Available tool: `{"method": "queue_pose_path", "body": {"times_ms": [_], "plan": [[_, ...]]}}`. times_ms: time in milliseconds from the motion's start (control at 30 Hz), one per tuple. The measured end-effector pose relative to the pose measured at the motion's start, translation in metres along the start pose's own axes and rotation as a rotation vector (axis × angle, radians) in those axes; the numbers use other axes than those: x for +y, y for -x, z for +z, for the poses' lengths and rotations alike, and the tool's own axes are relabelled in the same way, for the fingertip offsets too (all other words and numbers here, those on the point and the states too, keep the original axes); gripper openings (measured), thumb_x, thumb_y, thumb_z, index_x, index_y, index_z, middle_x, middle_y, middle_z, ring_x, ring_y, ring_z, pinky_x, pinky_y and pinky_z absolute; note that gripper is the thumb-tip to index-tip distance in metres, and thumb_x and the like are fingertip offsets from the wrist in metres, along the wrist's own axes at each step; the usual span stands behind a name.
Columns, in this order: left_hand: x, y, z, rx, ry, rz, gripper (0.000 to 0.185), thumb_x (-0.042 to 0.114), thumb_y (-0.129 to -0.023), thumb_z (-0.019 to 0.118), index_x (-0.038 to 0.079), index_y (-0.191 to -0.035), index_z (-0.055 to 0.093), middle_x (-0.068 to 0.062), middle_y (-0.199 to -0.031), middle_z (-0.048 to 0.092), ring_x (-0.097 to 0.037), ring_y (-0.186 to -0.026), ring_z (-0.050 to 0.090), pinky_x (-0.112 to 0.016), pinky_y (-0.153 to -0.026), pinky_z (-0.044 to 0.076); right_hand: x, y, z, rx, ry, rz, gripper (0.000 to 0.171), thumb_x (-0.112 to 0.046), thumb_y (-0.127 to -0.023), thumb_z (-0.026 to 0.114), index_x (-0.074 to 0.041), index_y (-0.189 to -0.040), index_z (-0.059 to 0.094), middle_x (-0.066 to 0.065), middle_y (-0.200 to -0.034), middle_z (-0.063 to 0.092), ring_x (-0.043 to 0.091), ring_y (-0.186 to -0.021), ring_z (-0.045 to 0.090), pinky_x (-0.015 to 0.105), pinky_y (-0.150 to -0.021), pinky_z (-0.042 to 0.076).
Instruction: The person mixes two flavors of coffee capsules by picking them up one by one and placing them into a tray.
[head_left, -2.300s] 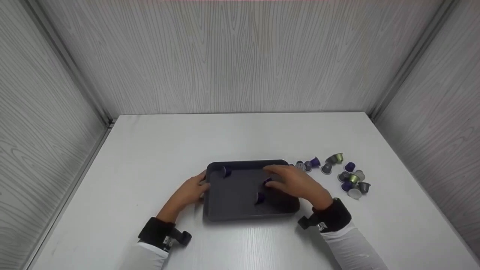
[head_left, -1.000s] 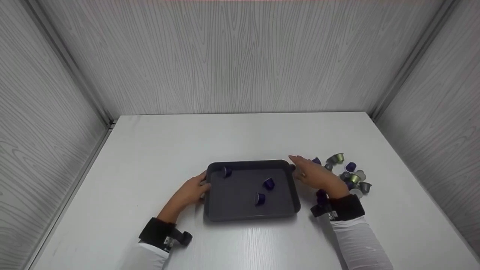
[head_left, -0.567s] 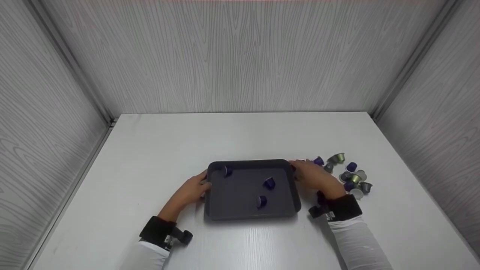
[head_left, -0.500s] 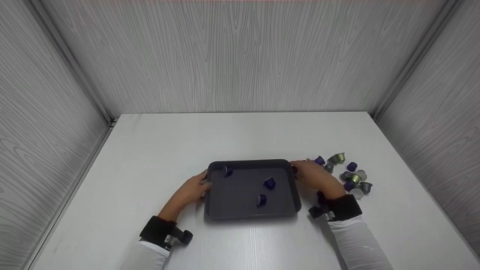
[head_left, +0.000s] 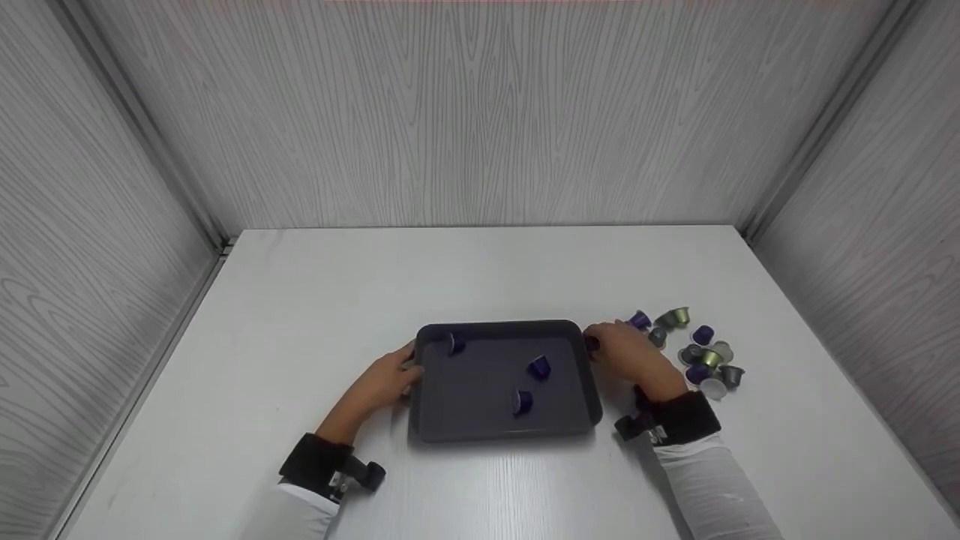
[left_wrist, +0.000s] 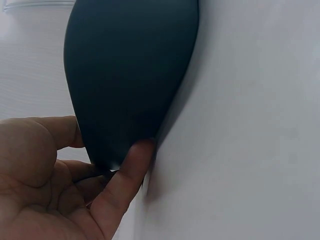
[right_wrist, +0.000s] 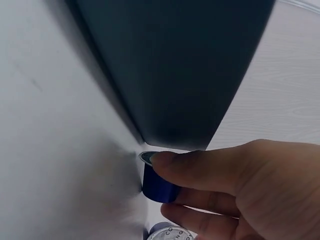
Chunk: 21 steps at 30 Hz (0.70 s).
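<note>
A dark grey rectangular tray [head_left: 465,390] sits on the white table with three dark blue-purple coffee capsules in it: one near the far left corner [head_left: 456,343], one right of the middle [head_left: 538,367] and one in the nearer part [head_left: 523,402]. My left hand [head_left: 382,382] grips the tray's left side, with fingertips against its outer wall [left_wrist: 130,65]. Just outside the tray's right wall, my right hand [head_left: 630,356] pinches a blue coffee capsule [right_wrist: 159,187] between thumb and fingers. Below that capsule, the right wrist view catches the printed lid of another capsule [right_wrist: 170,233].
Right of the right hand, several loose capsules lie on the table: a purple one [head_left: 639,320], a green one [head_left: 680,316], a dark blue one [head_left: 703,334], a grey one [head_left: 731,376] and a pale one [head_left: 713,388]. Wood-grain panels [head_left: 480,112] enclose the table.
My right hand has moved from inside the tray to its right side and now pinches a blue capsule there. A purple capsule it touched lies in the tray. The left hand stays put.
</note>
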<state>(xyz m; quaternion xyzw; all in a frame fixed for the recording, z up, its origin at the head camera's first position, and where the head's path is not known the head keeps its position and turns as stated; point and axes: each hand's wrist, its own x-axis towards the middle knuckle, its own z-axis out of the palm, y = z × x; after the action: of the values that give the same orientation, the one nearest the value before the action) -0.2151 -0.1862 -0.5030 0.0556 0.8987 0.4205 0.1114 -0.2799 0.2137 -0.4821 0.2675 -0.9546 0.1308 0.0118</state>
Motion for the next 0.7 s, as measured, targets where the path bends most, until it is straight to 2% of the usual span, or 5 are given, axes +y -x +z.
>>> {"method": "queue_pose_path", "body": {"times_ms": [167, 333, 433, 700], "plan": [[0.0006, -0.0001, 0.0004, -0.023, 0.052, -0.030, 0.061, 0.020, -0.100, 0.051, 0.009, -0.155, 0.026, -0.019, -0.150, 0.040, -0.029, -0.114, 0.056, -0.043, -0.088, 0.050, -0.0029, 0.0025, -0.0007, 0.027, 0.047, -0.022, 0.010, 0.001, -0.086, 0.062, -0.004, -0.092, 0.067, 0.010, -0.085, 0.069, 0.035, -0.087, 0.065, 0.053, -0.096, 0.042], [0.0004, -0.0002, 0.0008, -0.016, 0.041, -0.026, 0.061, 0.020, -0.100, 0.051, 0.010, -0.155, 0.027, -0.019, -0.149, 0.042, -0.028, -0.115, 0.054, -0.045, -0.092, 0.047, -0.0034, 0.0032, -0.0003, 0.031, 0.053, 0.009, 0.012, 0.002, -0.082, 0.064, -0.007, -0.090, 0.069, 0.007, -0.083, 0.068, 0.031, -0.078, 0.063, 0.047, -0.076, 0.049], [-0.0007, 0.0000, 0.0013, -0.013, 0.035, -0.015, 0.061, 0.020, -0.100, 0.051, 0.011, -0.155, 0.027, -0.019, -0.148, 0.043, -0.027, -0.113, 0.054, -0.046, -0.092, 0.047, -0.0027, 0.0023, 0.0001, 0.058, 0.044, 0.021, 0.013, -0.001, -0.083, 0.066, -0.008, -0.091, 0.071, 0.006, -0.085, 0.068, 0.030, -0.080, 0.064, 0.045, -0.073, 0.051], [-0.0005, -0.0012, 0.0012, -0.011, 0.051, -0.018, 0.061, 0.021, -0.100, 0.050, 0.013, -0.156, 0.026, -0.018, -0.149, 0.043, -0.026, -0.112, 0.056, -0.044, -0.089, 0.049, -0.0024, 0.0005, -0.0033, 0.206, -0.006, -0.043, 0.009, -0.001, -0.085, 0.069, -0.005, -0.092, 0.073, 0.007, -0.091, 0.069, 0.028, -0.086, 0.066, 0.043, -0.078, 0.052]]}}
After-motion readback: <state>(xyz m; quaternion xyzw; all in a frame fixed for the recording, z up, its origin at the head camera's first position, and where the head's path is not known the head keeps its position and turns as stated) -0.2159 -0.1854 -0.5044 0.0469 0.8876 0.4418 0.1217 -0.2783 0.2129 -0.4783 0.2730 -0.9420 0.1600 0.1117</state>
